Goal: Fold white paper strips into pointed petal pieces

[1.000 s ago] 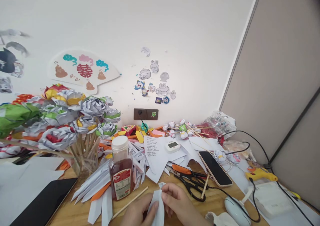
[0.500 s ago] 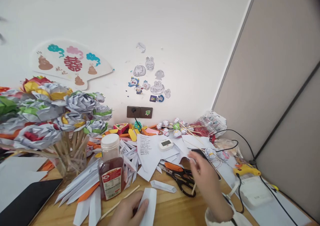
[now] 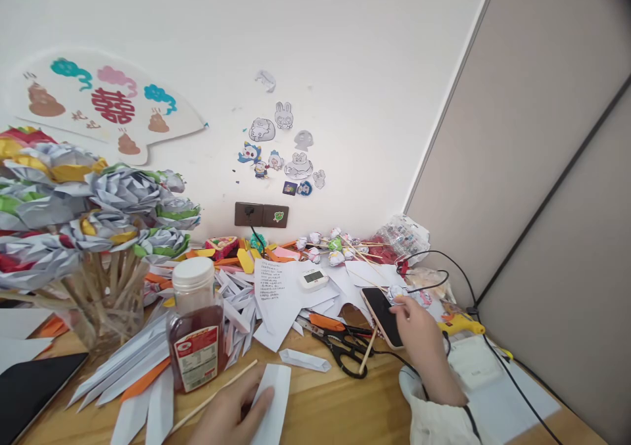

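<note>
A folded white paper strip point(image 3: 277, 396) is pinched between the thumb and fingers of my left hand point(image 3: 231, 412), at the front of the wooden table. Beside that hand lies a thin wooden stick point(image 3: 217, 394). My right hand point(image 3: 419, 332) reaches to the right edge of a dark-screened phone point(image 3: 378, 310), its fingers bent together over it. A crumpled white paper flower point(image 3: 396, 292) sits right by those fingertips. Whatever the fingertips hold is hidden. Black-handled scissors point(image 3: 345, 358) lie left of the phone, with a short stick point(image 3: 368, 351) across the handle. Another folded strip point(image 3: 304, 359) rests nearby.
A jar of reddish-brown liquid point(image 3: 197, 340) stands left of centre, by piled folded strips point(image 3: 131, 350). Paper flowers on sticks point(image 3: 121, 198) fill a vase at left. Behind are a white timer point(image 3: 313, 278) and a handwritten sheet point(image 3: 276, 300). A yellow glue gun point(image 3: 463, 325) and cables lie right.
My right hand has moved from over the scissors to the phone's right edge, uncovering more of the phone. The view has shifted to the right. My left hand still holds the paper strip.
</note>
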`<state>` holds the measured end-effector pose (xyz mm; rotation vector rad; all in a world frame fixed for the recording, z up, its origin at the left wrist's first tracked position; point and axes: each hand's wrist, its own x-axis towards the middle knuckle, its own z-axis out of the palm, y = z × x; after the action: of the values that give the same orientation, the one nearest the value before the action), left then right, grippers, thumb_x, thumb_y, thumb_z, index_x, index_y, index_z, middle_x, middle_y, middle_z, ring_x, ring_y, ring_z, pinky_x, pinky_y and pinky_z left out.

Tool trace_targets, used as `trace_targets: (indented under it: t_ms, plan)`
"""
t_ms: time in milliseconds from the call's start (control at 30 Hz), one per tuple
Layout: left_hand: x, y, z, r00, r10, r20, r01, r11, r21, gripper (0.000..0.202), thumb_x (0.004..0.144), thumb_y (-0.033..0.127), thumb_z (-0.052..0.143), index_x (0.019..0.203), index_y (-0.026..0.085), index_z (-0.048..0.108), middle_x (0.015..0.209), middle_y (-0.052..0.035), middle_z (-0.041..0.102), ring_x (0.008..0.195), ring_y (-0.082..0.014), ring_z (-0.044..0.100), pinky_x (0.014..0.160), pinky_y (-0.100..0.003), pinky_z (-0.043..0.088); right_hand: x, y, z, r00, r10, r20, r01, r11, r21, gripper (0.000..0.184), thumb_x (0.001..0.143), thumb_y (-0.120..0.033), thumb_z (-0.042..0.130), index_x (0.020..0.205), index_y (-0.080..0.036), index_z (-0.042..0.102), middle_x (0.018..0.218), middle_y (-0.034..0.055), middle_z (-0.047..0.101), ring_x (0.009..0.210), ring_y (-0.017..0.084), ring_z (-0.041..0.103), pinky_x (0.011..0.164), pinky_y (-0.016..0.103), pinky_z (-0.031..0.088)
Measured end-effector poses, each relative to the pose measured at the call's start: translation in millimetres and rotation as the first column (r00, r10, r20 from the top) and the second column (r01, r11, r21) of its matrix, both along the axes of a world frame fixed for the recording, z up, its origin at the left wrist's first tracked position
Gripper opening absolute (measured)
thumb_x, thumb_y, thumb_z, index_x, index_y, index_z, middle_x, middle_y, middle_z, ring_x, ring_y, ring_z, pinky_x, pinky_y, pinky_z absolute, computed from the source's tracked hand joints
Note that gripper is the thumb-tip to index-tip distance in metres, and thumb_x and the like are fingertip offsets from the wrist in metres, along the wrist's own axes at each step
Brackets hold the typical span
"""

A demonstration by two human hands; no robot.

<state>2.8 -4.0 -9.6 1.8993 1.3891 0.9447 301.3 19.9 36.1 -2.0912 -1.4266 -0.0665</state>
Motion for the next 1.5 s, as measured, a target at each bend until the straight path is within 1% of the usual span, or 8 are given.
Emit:
trace_targets:
  t_ms: [100, 233, 367, 467, 567, 833, 1200, 1500]
  plan:
    - [-2.2, 2.6, -4.8, 0.999, 0.023, -0.021, -0.025, 0.996, -0.088, 0.032, 0.069, 0.038, 0.049, 0.094, 0.019, 0.055, 0.085, -0.0034, 0.064, 0.082, -0.0204, 0.057, 0.073, -0.028, 0.045, -42.5, -7.3, -0.9, 0.968, 0.233, -0.097, -0.227, 0.971, 0.072, 0.023, 0.077, -0.02, 0.034, 0.085, -0.019, 0.055, 0.073, 0.0038, 0.062, 0.066, 0.018, 0.055, 0.058, 0.025, 0.037]
    - [-2.7, 4.8, -7.3, 0.998, -0.048, 0.039, 0.051, 0.995, -0.088, 0.034, 0.072, 0.034, 0.046, 0.104, 0.022, 0.05, 0.093, -0.0026, 0.063, 0.091, -0.0204, 0.055, 0.079, -0.029, 0.044, -103.8, -19.7, -19.2, 0.803, 0.557, -0.212, -0.537, 0.83, 0.148, 0.02, 0.079, -0.024, 0.038, 0.083, -0.02, 0.057, 0.07, 0.002, 0.06, 0.061, 0.015, 0.053, 0.055, 0.023, 0.036]
    - [-1.3, 5.8, -6.3, 0.995, -0.095, 0.042, 0.096, 0.995, -0.024, 0.031, 0.074, 0.032, 0.045, 0.103, 0.023, 0.05, 0.098, -0.0029, 0.061, 0.095, -0.0206, 0.054, 0.08, -0.029, 0.045, -136.4, -27.1, -36.6, 0.551, 0.7, -0.454, -0.729, 0.669, 0.147, 0.025, 0.082, -0.031, 0.036, 0.078, -0.018, 0.057, 0.056, -0.0008, 0.056, 0.053, 0.012, 0.051, 0.051, 0.02, 0.037]
    - [-1.1, 6.2, -7.9, 0.994, -0.108, 0.013, 0.108, 0.994, 0.002, 0.03, 0.075, 0.032, 0.044, 0.102, 0.022, 0.05, 0.099, -0.0035, 0.061, 0.089, -0.0194, 0.055, 0.082, -0.03, 0.044, -143.5, -26.8, -41.3, 0.425, 0.716, -0.554, -0.766, 0.611, 0.201, 0.029, 0.082, -0.035, 0.035, 0.075, -0.017, 0.057, 0.056, -0.0011, 0.054, 0.053, 0.011, 0.051, 0.054, 0.02, 0.039]
    - [-2.0, 6.6, -10.9, 0.993, -0.117, -0.023, 0.117, 0.993, 0.002, 0.028, 0.076, 0.032, 0.042, 0.101, 0.021, 0.05, 0.098, -0.0039, 0.061, 0.086, -0.0186, 0.056, 0.081, -0.031, 0.044, -146.5, -24.2, -42.5, 0.384, 0.689, -0.614, -0.753, 0.619, 0.224, 0.035, 0.083, -0.038, 0.033, 0.071, -0.015, 0.056, 0.056, -0.0006, 0.052, 0.052, 0.01, 0.05, 0.051, 0.019, 0.038]
    - [-2.8, 12.3, -8.9, 0.999, -0.05, 0.022, 0.05, 0.999, 0.014, 0.028, 0.072, 0.027, 0.044, 0.098, 0.019, 0.05, 0.097, -0.0049, 0.061, 0.092, -0.0212, 0.054, 0.077, -0.03, 0.044, -162.9, -18.8, -52.9, 0.429, 0.608, -0.668, -0.657, 0.718, 0.231, 0.022, 0.077, -0.033, 0.045, 0.071, -0.014, 0.054, 0.06, -0.0024, 0.045, 0.057, 0.009, 0.042, 0.052, 0.018, 0.033]
    - [-1.9, 10.2, -2.3, 0.989, -0.005, 0.145, 0.016, 0.997, -0.076, 0.018, 0.068, 0.036, 0.047, 0.07, 0.019, 0.054, 0.059, 0.0022, 0.058, 0.06, -0.0171, 0.055, 0.059, -0.026, 0.046, -158.5, -18.9, -50.2, 0.248, 0.589, -0.769, -0.71, 0.65, 0.269, 0.02, 0.073, -0.033, 0.051, 0.072, -0.014, 0.053, 0.055, -0.0051, 0.038, 0.051, 0.007, 0.035, 0.047, 0.017, 0.029]
    - [0.2, 2.0, -0.6, 0.979, -0.065, 0.194, 0.076, 0.996, -0.052, 0.024, 0.075, 0.035, 0.041, 0.086, 0.019, 0.054, 0.07, -0.0003, 0.062, 0.061, -0.016, 0.056, 0.058, -0.024, 0.045, -154.3, -16.2, -50.7, 0.124, 0.534, -0.836, -0.687, 0.654, 0.316, 0.04, 0.078, -0.048, 0.037, 0.061, -0.015, 0.051, 0.048, -0.0034, 0.042, 0.045, 0.009, 0.042, 0.045, 0.02, 0.033]
